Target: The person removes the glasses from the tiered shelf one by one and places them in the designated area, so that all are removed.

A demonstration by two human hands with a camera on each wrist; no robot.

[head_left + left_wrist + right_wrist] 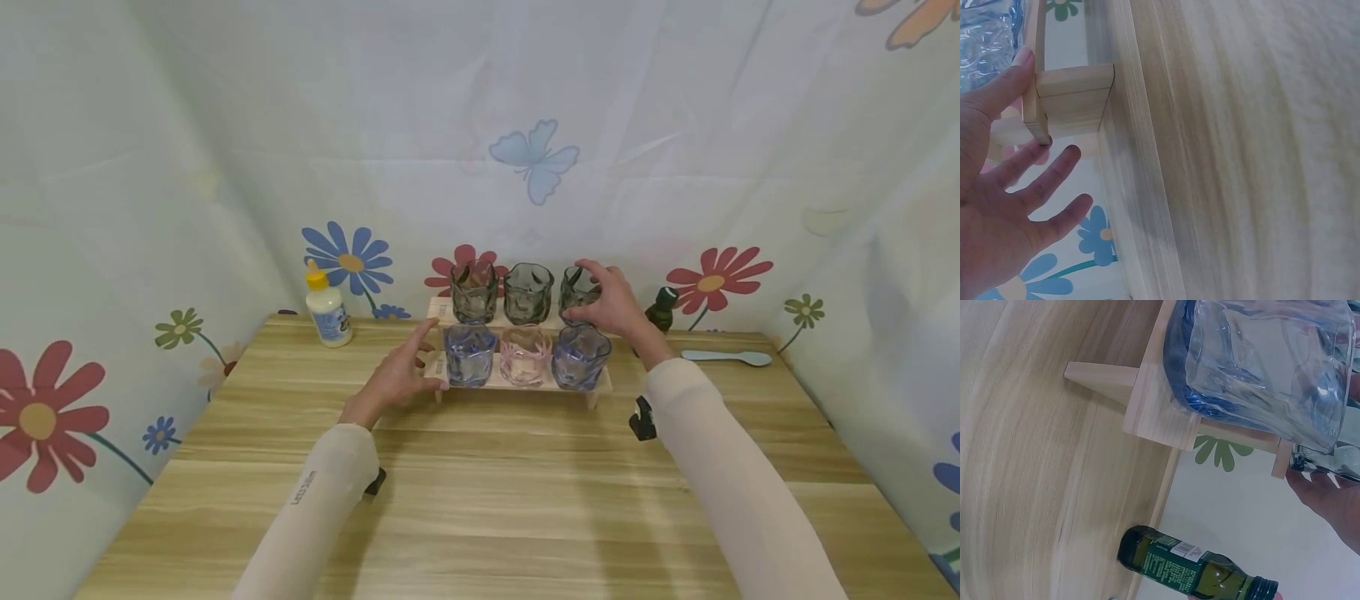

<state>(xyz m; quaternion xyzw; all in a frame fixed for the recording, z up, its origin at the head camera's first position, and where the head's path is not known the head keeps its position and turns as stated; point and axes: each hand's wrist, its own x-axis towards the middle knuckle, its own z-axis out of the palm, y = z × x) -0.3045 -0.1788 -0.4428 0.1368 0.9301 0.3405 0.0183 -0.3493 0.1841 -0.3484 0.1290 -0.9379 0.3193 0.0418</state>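
A two-tier wooden rack (498,382) stands on the table, holding drinking glasses on both tiers. The left hand (395,373) is at its left end; in the left wrist view the thumb and index finger (1016,169) hold the shelf board (1032,109), other fingers spread. On the upper tier, the right hand (611,304) grips the rightmost grey glass (573,287) between thumb and fingers. Beside it stand two more grey glasses (528,293). Below are a blue glass (469,357), a pink glass (525,357) and a bluish-purple glass (581,358).
A white glue bottle (330,315) with a yellow cap stands at the table's back left. Behind the right hand is a dark green bottle (662,310), with a light blue spoon (726,357) lying to its right. A flowered curtain (420,125) hangs behind the wooden table (495,500).
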